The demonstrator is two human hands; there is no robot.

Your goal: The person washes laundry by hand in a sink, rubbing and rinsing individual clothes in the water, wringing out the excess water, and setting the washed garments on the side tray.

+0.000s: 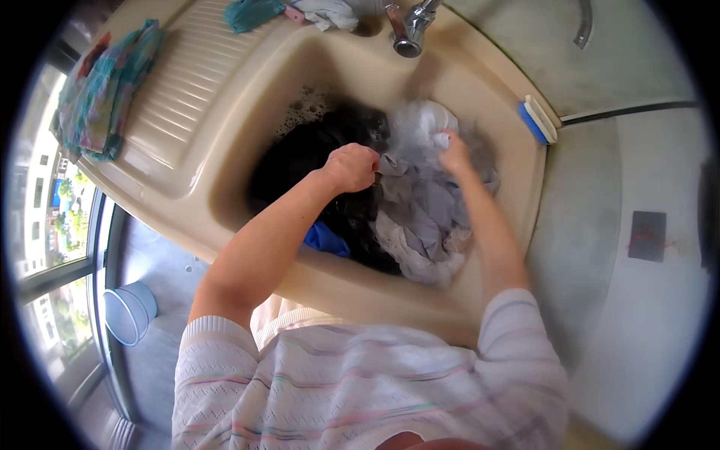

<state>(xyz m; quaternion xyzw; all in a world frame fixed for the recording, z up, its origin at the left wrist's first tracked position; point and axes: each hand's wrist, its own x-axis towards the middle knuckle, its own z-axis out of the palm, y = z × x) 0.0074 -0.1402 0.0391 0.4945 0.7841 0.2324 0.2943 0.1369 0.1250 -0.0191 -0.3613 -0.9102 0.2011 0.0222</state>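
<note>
Inside the beige sink (236, 127) lies a wet heap of laundry. My left hand (352, 166) is closed at the edge of a light grey cloth garment (427, 202), pinching a fold of it above the dark clothes (307, 150). Farther right, my right hand (454, 155) grips a whitish part of the same pale heap. Dark, sudsy water surrounds the black fabric on the left. Below my left forearm a bit of blue cloth (327, 240) shows. My fingertips are partly hidden by the fabric and by my own hands.
A metal tap (407, 45) overhangs the sink's back edge. On the right rim rests a blue-bristled scrubbing brush (538, 121). The ribbed washboard (187, 82) holds a checked cloth (112, 94) at left. A light blue bucket (130, 313) stands on the floor near the window.
</note>
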